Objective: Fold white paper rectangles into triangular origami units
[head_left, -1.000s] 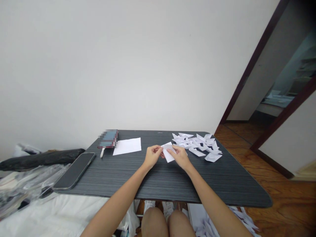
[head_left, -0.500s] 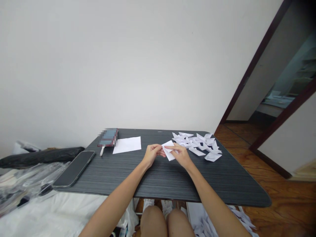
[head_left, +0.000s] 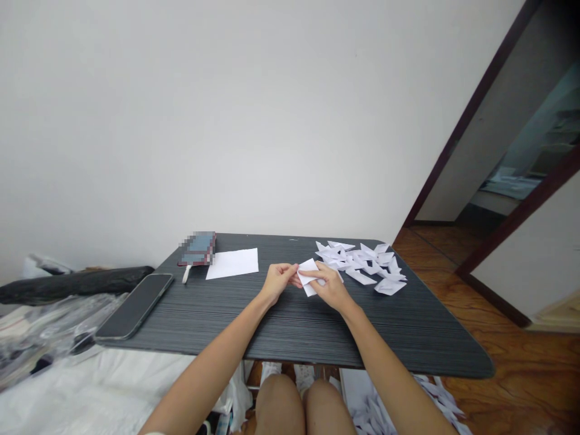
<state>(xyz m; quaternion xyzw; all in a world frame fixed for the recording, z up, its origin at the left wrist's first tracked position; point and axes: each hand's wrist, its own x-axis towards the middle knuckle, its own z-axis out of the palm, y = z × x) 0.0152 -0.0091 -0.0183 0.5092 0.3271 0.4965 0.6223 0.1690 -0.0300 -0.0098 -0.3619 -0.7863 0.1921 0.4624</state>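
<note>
Taking the paper [head_left: 309,264] as the centre of the clock, with 12 o'clock toward the wall [head_left: 272,121], things lie as follows. The paper is small, white and folded, and it is between the two hands, over the middle part of the dark tabletop [head_left: 299,332]. If it touches the surface below, I cannot tell. The left hand [head_left: 280,283] comes to it from 9 o'clock; its grip is narrow, thumb and finger pinching the near corner. The right hand [head_left: 331,286] comes from 3 o'clock; its grip also holds the paper, with the index finger lying across the upper face.

Between 2 and 3 o'clock, just beyond the right hand, there is a loose group of white folded pieces [head_left: 362,266], many pointed at the ends, some overlapping. At about 10 o'clock lies a flat white sheet [head_left: 233,264], and at its left edge a device [head_left: 198,248] whose screen is blurred. A thin white stick [head_left: 186,275] sticks out from the device toward 7 o'clock. Toward 8 o'clock, at the tabletop's left edge, a phone [head_left: 135,306] lies with its dark face up. Below the tabletop, at 5 o'clock, more white folded pieces are heaped; at 6 o'clock are the person's knees [head_left: 281,408]
</note>
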